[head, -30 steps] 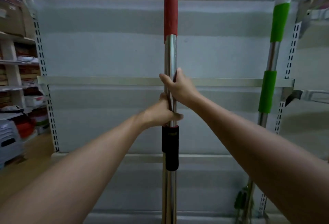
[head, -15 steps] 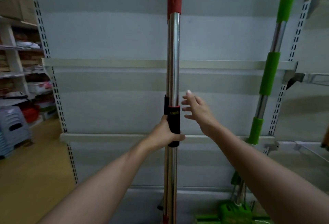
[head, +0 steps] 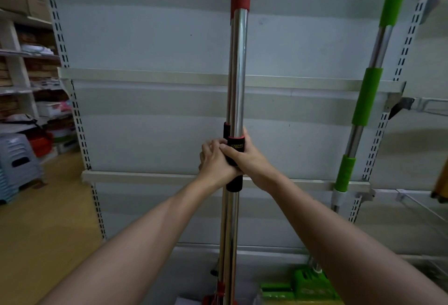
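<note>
Head view: upright chrome steel mop pole with a red top grip stands centre frame, near the person and in front of the grey metal shelving back panel; its red foot is just visible at the bottom edge. Change: half a second ago the right hand was off the pole, fingers spread, just right of the black foam collar. Now it is wrapped round that collar, thumb lying over the left hand's fingers. The left hand grips the same collar as before, from the left side, slightly lower. A second ago both hands were on bare steel above the collar, so the grip has shifted down onto it. Likely meaning: two-handed hold set for twisting or sliding the collar to adjust or lock the pole; nothing loosened yet as far as visible. Green-gripped steel mop leans on the shelving, far right, well apart, untouched.
</note>
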`<state>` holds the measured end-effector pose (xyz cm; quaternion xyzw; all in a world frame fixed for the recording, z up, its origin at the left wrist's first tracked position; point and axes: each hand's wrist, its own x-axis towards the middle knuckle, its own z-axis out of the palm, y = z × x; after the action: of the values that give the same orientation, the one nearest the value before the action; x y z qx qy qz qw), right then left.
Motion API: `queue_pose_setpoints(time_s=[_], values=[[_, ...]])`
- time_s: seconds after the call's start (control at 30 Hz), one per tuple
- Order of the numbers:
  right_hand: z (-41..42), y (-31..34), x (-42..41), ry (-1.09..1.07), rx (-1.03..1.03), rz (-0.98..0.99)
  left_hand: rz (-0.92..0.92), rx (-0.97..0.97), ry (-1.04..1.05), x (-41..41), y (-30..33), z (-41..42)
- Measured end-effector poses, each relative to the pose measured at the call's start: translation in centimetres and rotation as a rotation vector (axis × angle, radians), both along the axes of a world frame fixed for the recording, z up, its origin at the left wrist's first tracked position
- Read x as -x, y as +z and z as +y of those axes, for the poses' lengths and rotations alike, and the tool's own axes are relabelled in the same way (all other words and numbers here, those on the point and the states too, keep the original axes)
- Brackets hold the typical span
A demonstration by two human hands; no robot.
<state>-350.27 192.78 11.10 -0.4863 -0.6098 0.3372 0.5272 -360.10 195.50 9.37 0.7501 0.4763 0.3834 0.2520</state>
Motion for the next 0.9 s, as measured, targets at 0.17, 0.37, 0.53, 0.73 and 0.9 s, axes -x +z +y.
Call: queue_pose_setpoints(time_s=[0.17,0.37,0.53,0.73,0.9], values=[[-0.4,-1.8,0.1,0.093,0.104,0.153,-0.084,0.125,-0.143,0.3,-0.5,0.7],[-0.6,-2.2,-0.1,0.124,0.189,0.143,-0.061,0.104,-0.289,0.5,-0.2,0.2],[-0.2,-1.8,0.6,0.112,0.210,0.125,-0.064,0.047,-0.285,1.0,-0.6,0.1],[0.4,-1.9,0.7,0.102,0.232,0.061,-0.032,0.071,-0.238,1.6,-0.7,0.2],[0.5,-2.2,-0.6,0.096,0.252,0.049,0.003,0.055,-0.262,1.4,-0.9,0.2]])
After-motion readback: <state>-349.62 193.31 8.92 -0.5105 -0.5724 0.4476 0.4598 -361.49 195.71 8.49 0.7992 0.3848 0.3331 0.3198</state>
